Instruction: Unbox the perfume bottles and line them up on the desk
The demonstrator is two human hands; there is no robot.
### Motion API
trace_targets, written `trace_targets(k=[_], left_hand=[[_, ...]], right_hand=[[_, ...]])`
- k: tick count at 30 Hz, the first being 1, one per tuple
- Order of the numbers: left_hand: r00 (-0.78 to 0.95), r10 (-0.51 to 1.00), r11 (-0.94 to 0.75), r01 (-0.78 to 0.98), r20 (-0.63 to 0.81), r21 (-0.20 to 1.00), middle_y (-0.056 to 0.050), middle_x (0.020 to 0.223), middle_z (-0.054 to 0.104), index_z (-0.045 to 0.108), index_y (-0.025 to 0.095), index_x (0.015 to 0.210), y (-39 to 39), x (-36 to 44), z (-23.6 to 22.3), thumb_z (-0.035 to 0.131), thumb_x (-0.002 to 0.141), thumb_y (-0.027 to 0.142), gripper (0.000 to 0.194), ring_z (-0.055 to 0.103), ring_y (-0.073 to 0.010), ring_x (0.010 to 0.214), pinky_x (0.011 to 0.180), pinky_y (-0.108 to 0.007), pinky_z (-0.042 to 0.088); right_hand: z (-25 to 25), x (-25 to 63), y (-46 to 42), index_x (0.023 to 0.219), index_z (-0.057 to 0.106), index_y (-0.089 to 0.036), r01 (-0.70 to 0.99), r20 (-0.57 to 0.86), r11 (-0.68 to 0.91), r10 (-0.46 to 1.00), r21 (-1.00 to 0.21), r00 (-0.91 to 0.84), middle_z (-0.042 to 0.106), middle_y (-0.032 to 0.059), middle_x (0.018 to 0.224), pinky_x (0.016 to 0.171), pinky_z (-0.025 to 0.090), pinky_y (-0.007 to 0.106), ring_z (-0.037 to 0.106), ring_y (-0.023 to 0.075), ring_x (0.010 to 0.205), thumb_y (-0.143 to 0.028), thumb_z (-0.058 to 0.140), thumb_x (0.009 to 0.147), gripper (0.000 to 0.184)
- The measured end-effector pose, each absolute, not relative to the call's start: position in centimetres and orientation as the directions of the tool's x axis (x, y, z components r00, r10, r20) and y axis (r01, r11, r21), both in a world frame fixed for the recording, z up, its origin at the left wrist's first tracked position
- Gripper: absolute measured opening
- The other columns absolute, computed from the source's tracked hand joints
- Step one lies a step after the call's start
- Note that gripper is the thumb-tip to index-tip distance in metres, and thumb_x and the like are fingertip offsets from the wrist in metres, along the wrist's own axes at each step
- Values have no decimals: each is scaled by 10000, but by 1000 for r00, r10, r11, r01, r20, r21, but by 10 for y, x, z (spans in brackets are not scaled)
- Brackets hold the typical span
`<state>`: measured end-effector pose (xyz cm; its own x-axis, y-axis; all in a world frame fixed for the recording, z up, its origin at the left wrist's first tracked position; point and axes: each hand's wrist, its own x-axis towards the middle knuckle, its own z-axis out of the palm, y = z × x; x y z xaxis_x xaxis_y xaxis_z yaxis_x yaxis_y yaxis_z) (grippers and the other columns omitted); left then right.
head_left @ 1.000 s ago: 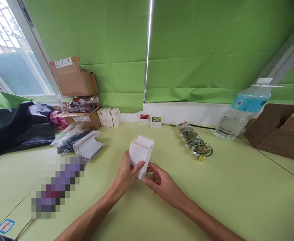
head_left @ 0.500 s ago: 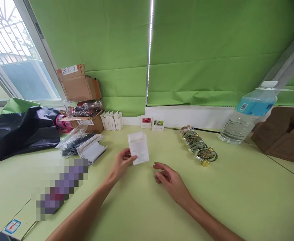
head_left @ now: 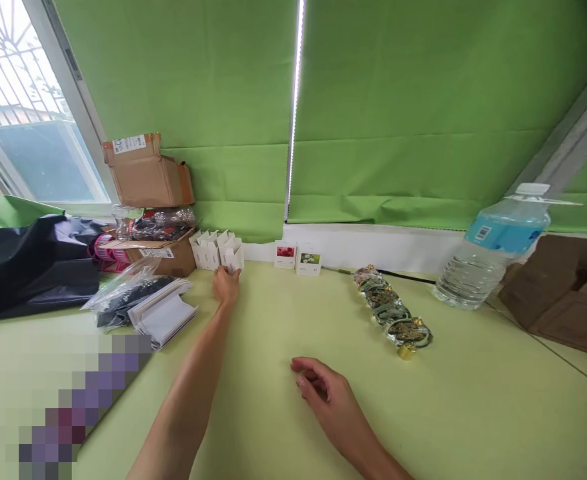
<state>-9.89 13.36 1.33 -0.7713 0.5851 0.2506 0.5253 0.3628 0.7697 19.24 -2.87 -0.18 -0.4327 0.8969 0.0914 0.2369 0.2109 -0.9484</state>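
Observation:
With my left hand [head_left: 225,287] I grip the lower front of a small white box [head_left: 232,253], its top flaps up. It stands at the right end of a row of similar white boxes [head_left: 205,251] by the wall. My right hand [head_left: 323,392] rests near the table's middle, fingers loosely curved, thumb apart from the fingertips, nothing in it. Farther back, two small white boxes with flower pictures, one red [head_left: 285,255] and one green [head_left: 308,261], stand against the wall.
Several round glass bottles with gold caps [head_left: 391,310] lie in a line on the right. Behind them stand a large water bottle [head_left: 473,267] and a brown carton [head_left: 563,300]. Folded white cartons [head_left: 166,313], a plastic bag [head_left: 123,293] and stacked cardboard boxes [head_left: 148,177] occupy the left.
My left hand has carried the white box from the table's middle to the back left, beside the row of boxes. My right hand sits slightly lower in view.

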Motion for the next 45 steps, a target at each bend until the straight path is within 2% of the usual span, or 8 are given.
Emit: trace_targets(k=[4, 11, 16, 20, 25, 32, 38, 45], left_hand=[[-802, 551, 443, 515, 230, 734, -90, 1034, 634, 600, 143, 1018, 157, -113, 7, 573, 820, 526, 432, 597, -213, 956, 837, -410, 466], [-821, 514, 522, 530, 250, 668, -159, 984, 672, 588, 162, 957, 174, -126, 3, 624, 693, 650, 556, 615, -333, 949, 751, -418, 442], [-792, 529, 517, 586, 305, 625, -206, 1014, 644, 557, 134, 986, 169, -118, 5, 521, 726, 714, 637, 598, -348, 943, 728, -415, 437], [-657, 634, 393, 728, 407, 562, -137, 962, 638, 557, 171, 933, 154, -105, 10, 322, 886, 611, 501, 599, -277, 903, 741, -371, 436], [-313, 779, 85, 912, 544, 402, -89, 1123, 586, 554, 218, 1054, 155, -67, 24, 475, 886, 394, 257, 553, -233, 1050, 846, -320, 427], [-14, 779, -185, 950, 627, 251, -135, 1353, 444, 454, 184, 1289, 198, 2, 49, 474, 887, 357, 439, 417, -285, 1243, 980, -376, 386], [201, 752, -339, 935, 628, 106, -129, 1524, 234, 331, 200, 1411, 208, 43, 41, 640, 779, 389, 729, 221, -369, 1376, 1115, -497, 198], [154, 806, -352, 901, 572, 253, -116, 1506, 290, 411, 192, 1336, 213, 49, 34, 533, 840, 192, 510, 265, -311, 1376, 1120, -452, 243]], right_hand=[[1, 191, -27, 1065, 639, -184, 251, 49, 171, 902, -953, -429, 674, 84, 996, 739, 503, 319, 616, 193, 824, -387, 509, 880, 304], [0, 191, -27, 1057, 651, -187, 232, 53, 162, 907, -959, -418, 676, 88, 1013, 763, 498, 308, 622, 197, 863, -365, 512, 879, 288], [2, 190, -28, 1016, 651, -186, 226, 79, 189, 904, -956, -421, 680, 73, 963, 720, 494, 293, 616, 183, 809, -334, 507, 879, 247], [6, 190, -29, 995, 654, -187, 238, 94, 206, 907, -949, -412, 680, 63, 917, 687, 485, 282, 605, 174, 767, -321, 504, 877, 233], [5, 189, -29, 990, 658, -181, 229, 111, 218, 908, -949, -403, 683, 65, 937, 708, 490, 286, 615, 177, 793, -304, 502, 873, 230], [5, 190, -27, 971, 664, -181, 231, 115, 220, 910, -948, -398, 680, 56, 886, 692, 486, 285, 614, 177, 767, -277, 499, 860, 221], [3, 191, -27, 982, 677, -183, 234, 114, 215, 918, -948, -380, 689, 63, 924, 732, 488, 293, 623, 185, 808, -267, 508, 855, 228], [1, 191, -27, 984, 686, -200, 237, 131, 231, 918, -944, -375, 693, 44, 936, 731, 481, 281, 624, 174, 806, -211, 489, 846, 241]])
